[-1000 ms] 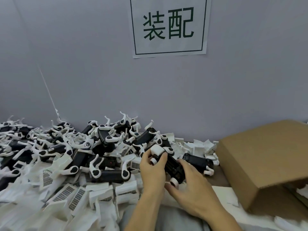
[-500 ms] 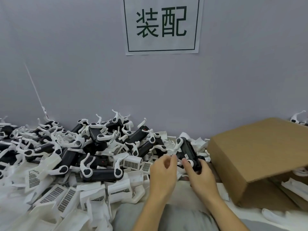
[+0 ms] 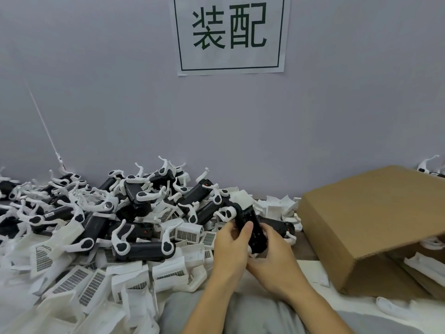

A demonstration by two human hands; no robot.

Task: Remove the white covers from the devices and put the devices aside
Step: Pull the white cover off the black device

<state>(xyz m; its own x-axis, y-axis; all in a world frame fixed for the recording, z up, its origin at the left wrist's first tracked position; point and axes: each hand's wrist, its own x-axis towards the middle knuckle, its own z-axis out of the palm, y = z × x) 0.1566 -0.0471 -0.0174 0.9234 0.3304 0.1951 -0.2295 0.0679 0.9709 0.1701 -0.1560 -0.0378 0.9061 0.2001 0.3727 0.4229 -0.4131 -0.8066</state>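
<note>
Head view: both hands hold one black device (image 3: 251, 229) just below the middle of the frame, towards 5 o'clock. It is a long, dark, matte body tilted with its far end towards 11 o'clock, and a white cover (image 3: 242, 198) caps that far end, boxy and pale. A curved white arm with a black oval patch sticks out from its left side. The left hand (image 3: 232, 251) is closed around the device's lower left side, thumb laid across the body. The right hand (image 3: 272, 259) grips it from below and from the right, fingers curled under the near end; what those fingers touch underneath is hidden.

At 9 o'clock lies a big pile of devices (image 3: 101, 213), black bodies with white curved arms, tangled together. In front of it, towards 7 o'clock, loose white covers (image 3: 79, 280) are heaped on the worktop (image 3: 303, 249), many bearing grid-patterned printed labels too small to read. At 3 o'clock a brown cardboard box (image 3: 375, 218) lies on its side; its opening is cut off by the frame edge and only a few white pieces show inside.

At 12 o'clock a white paper sign (image 3: 230, 34) on the grey wall reads "装配" in dark green inside a thin frame; its top edge is cut off.
</note>
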